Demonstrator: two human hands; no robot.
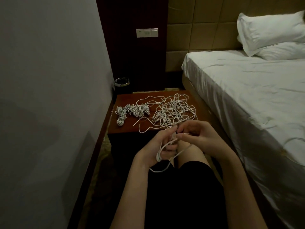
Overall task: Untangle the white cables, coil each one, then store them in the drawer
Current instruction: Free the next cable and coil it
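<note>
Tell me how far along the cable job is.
Done: several coiled bundles lie in a row on the left of the nightstand. In hand: the left hand holds a part-wound cable while the right hand works its end. Left: the tangled pile on the right, and storing everything; no drawer shows.

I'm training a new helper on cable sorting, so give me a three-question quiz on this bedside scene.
1. True or false: the coiled cables lie to the left of the tangled cables on the nightstand.
2. Which hand has cable loops wound round it? A. left hand B. right hand
3. Fill in: right of the nightstand stands a ___ with white sheets.

Key: 1 true; 2 A; 3 bed.
</note>
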